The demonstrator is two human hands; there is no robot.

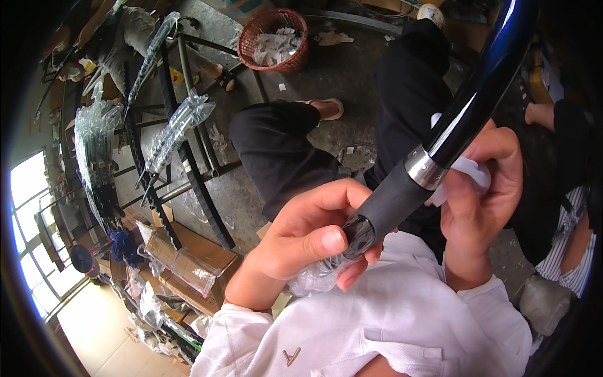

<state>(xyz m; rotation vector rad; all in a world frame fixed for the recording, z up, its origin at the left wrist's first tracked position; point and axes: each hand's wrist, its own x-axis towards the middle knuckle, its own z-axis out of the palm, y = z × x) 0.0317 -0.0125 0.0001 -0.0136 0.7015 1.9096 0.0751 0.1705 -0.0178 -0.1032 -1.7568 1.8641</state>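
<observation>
The one view looks from the wearer's head, through the left of two fisheye cameras worn side by side. It faces steeply down past the white shirt (pixel 326 327), upright and unmirrored. The left hand (pixel 314 235), right hand (pixel 483 188) and tube (pixel 480 94) are close to the lens; the floor (pixel 352 60) and red basket (pixel 249 44) lie farther off. The wide lens bends the window (pixel 53 276) along the left rim.

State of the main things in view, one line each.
Pole: slanted, glossy upper length unwrapped
Metal collar: fitted around the pole
Clear plastic: crumpled at the pole's lower end
Left hand: closed around that end
Right hand: fingers curled, holding white sheet
Red basket: upright, holding white scraps
</observation>
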